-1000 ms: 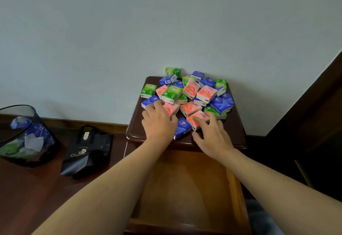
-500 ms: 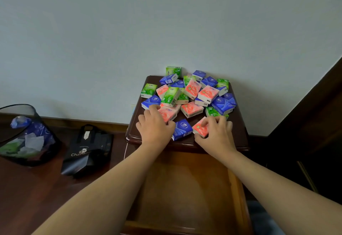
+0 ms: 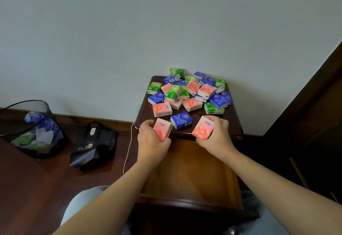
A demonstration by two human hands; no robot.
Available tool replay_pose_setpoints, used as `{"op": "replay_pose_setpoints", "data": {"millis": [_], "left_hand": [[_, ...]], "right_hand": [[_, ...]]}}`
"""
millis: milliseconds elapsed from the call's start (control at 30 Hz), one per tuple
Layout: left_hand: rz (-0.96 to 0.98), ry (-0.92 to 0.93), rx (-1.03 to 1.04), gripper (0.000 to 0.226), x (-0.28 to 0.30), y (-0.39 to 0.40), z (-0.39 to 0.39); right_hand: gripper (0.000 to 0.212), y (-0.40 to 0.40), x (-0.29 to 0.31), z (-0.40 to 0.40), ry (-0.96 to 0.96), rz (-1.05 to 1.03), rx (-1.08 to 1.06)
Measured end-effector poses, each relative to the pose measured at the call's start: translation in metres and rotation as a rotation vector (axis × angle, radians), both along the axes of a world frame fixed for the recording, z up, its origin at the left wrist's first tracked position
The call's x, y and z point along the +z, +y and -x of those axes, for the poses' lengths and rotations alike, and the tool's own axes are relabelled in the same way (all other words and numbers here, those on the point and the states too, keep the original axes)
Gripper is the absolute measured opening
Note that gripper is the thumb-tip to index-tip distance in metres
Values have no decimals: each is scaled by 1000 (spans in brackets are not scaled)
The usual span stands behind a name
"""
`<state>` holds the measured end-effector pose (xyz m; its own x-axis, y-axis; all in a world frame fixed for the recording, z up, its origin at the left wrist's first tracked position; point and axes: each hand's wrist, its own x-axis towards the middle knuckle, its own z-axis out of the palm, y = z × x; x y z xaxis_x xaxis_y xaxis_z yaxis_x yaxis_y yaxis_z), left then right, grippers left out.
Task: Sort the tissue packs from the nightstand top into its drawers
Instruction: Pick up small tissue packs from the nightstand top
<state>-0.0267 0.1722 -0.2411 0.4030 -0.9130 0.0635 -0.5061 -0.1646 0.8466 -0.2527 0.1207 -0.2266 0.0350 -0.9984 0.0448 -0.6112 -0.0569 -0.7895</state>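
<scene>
Pink pack (image 3: 162, 131) sat gripped in my left hand (image 3: 150, 143) — another pink one (image 3: 202, 130) in my right hand (image 3: 217, 137). Both hovered over the open drawer (image 3: 187, 175) — at the nightstand (image 3: 235, 123) edge

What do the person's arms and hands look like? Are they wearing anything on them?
Both arms are bare all the way up, with no sleeves in view. The left hand and right hand wear no gloves, and no rings, watch or bracelet show. Light blue trousers cover the knees below.
</scene>
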Motion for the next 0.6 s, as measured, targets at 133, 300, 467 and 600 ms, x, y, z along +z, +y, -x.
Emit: {"op": "replay_pose_setpoints", "data": {"millis": [133, 300, 467, 600], "left_hand": [[-43, 70, 10, 78, -18, 32, -10], [-75, 123, 102, 65, -39, 60, -29], [-33, 300, 197, 64, -50, 74, -46], [8, 384, 258, 69, -54, 77, -50]], "right_hand": [[87, 33, -9, -8, -315, -216, 74], [46, 59, -43, -32, -389, -412, 72], [18, 63, -72, -67, -347, -504, -13], [34, 58, -92, -107, -361, -578, -89]]}}
